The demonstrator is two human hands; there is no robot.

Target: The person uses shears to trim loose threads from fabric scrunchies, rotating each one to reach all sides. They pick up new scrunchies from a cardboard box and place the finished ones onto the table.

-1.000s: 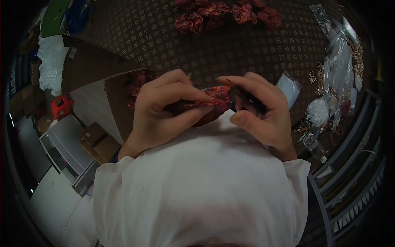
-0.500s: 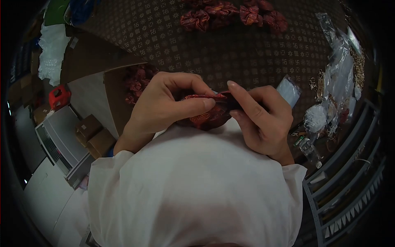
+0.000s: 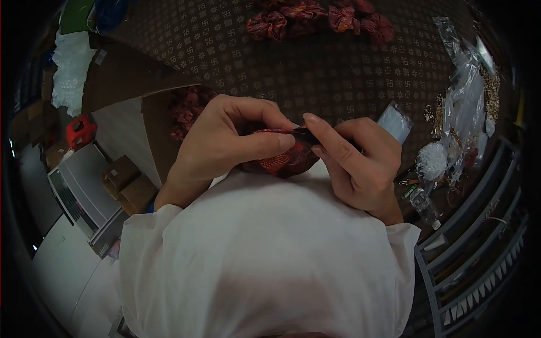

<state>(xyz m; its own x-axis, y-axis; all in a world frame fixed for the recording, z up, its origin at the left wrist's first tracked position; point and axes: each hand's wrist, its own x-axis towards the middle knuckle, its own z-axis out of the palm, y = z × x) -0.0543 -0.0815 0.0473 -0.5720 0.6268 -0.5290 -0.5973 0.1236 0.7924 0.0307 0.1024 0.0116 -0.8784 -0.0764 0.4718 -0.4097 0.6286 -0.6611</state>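
Note:
A red and dark patterned fabric piece [image 3: 284, 160] hangs between my hands, close to my chest. My left hand [image 3: 225, 132] pinches its upper edge between thumb and forefinger. On the other side, my right hand [image 3: 360, 160] has thumb and forefinger closed on the dark edge of the same fabric. The fingertips of both hands are near each other. Whether a small tool is between them cannot be made out.
Red scrunched fabric pieces [image 3: 301, 14] lie at the far side of the patterned tablecloth [image 3: 236, 56]. More red pieces [image 3: 189, 107] sit in a cardboard box at left. Plastic bags [image 3: 465, 96] and a clear bottle [image 3: 425, 205] are at right, near a grey metal rack [image 3: 473, 248].
My right forefinger and thumb have moved slightly left, closing on the fabric's edge near my left fingertips. My left hand has barely moved.

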